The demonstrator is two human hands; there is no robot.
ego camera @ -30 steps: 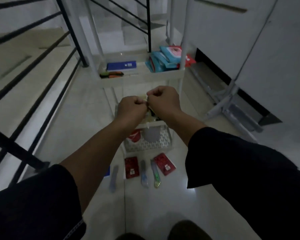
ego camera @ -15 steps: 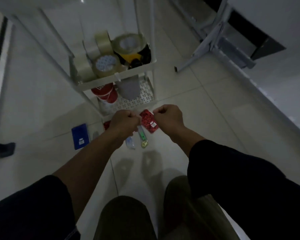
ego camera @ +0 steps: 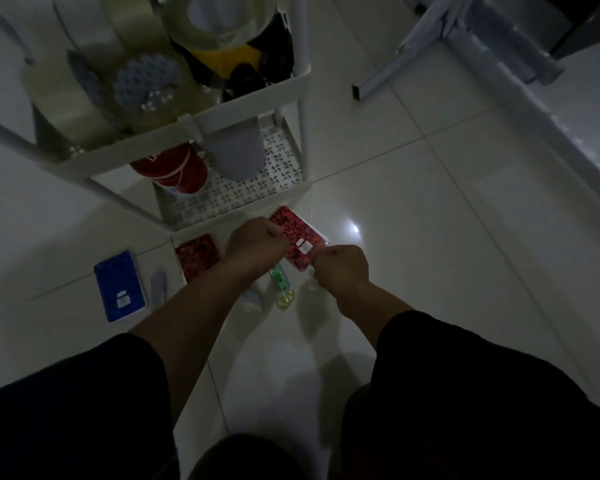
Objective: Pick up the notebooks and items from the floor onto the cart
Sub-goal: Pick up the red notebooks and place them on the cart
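Both sets of fingers are curling inward into loose fists; whether anything is pinched inside them cannot be determined, since only the backs of the hands are showing. The left hand (ego camera: 255, 242) is hovering just in front of the cart (ego camera: 187, 128), at the front edge of its lowest shelf. The right hand (ego camera: 342, 268) is hovering slightly nearer the person and to the right of the cart's front right corner. Dark sleeves are covering both upper arms.

The task items are lying on the pale tiled floor in front of the cart. A red patterned notebook (ego camera: 300, 242) is lying tilted between the two hands, close against the cart's front right corner; whether either hand is touching it cannot be determined. A second red patterned notebook (ego camera: 196, 256) is lying just in front of the cart's lowest shelf, partly behind the left forearm. A blue notebook (ego camera: 120, 285) is lying farther left of the cart's front, well apart from the hands. A pale pen-like item (ego camera: 158, 285) is lying just right of it. A green and yellow item (ego camera: 283, 287) is lying in front of the cart, below the gap between the hands.

On the cart, tape rolls (ego camera: 142, 88) are occupying the middle shelf. A red container (ego camera: 177, 168) and a grey object (ego camera: 234, 154) are sitting on the perforated lowest shelf.
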